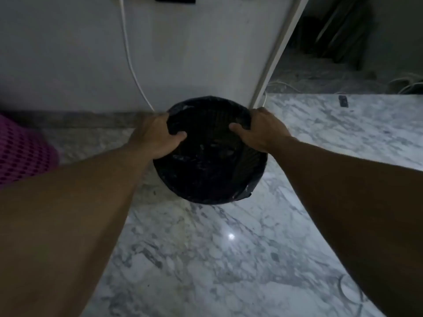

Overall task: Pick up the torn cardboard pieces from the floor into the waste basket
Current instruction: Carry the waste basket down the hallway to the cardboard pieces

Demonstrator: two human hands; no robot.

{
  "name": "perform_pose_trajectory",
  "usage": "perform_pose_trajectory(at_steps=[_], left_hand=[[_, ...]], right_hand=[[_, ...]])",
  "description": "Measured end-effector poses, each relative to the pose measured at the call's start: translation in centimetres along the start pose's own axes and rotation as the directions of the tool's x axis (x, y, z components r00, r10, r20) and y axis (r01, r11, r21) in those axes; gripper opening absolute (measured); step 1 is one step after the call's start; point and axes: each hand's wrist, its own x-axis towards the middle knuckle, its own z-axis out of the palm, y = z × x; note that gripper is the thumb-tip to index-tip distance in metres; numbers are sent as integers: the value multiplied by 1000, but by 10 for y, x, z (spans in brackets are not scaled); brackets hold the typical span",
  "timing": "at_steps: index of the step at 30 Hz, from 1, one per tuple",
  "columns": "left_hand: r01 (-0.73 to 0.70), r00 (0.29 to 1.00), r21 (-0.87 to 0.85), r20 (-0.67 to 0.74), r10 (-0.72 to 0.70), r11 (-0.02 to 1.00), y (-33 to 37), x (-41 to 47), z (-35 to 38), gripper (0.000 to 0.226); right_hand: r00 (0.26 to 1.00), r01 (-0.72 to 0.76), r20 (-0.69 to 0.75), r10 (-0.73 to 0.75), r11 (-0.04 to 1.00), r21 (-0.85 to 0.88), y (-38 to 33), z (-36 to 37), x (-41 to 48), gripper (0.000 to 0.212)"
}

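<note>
Both hands held the waste basket (207,102) by its rim. The left hand (158,136) gripped the left side of the rim, with the thumb inside the opening and the other fingers curled over the outside. The right hand (261,131) gripped the right side in the same way, its thumb also pointing into the opening. Both bare forearms reached forward from the lower corners of the view.

The waste basket was round and lined with a black plastic bag (238,193), which was folded over the rim. The inside was very dark. Some shapes lay at the bottom, but I could not tell if they were cardboard pieces. I also could not tell if the basket stood on the floor or was lifted a little above it.

The floor (206,259) was polished marble, white with grey veins, and a small bright spot of light (231,236) was reflected on it. The basket was near a pale wall (194,53), just beside the corner where a white door frame (279,49) ran down to the floor. A white cable (130,60) hung down the wall and reached the floor just left of the basket. At the far left was a pink cloth with dark dots (23,152). Beyond the door frame the room was dim, with a small dark object (343,101) on the floor and some loose wires (407,84) behind it.
</note>
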Motion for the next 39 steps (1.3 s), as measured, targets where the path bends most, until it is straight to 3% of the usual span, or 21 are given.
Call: perform_pose_trajectory(at_steps=[4,8,11,19,28,39], left_hand=[[110,993,-13,-49,-110,994,-24,-2,39,84],[205,965,-319,-90,-245,925,-38,-8,70,83],[237,940,-480,-107,-325,844,-40,-6,78,83],[250,956,-505,-4,-292,826,-37,-35,55,82],[221,947,-630,-44,-319,745,14,-117,-82,83],[95,919,-770,-176,-352,631,59,-269,-335,71]], right_hand=[[997,-50,-56,54,997,65,22,46,1,83],[977,-10,-208,52,980,199,34,82,0,71],[959,-64,-238,153,937,345,39,98,-3,68],[946,-147,-170,275,835,531,41,89,-42,75],[954,-116,-134,269,742,660,-19,-51,-118,66],[991,80,-128,51,544,835,-166,-269,-216,53]])
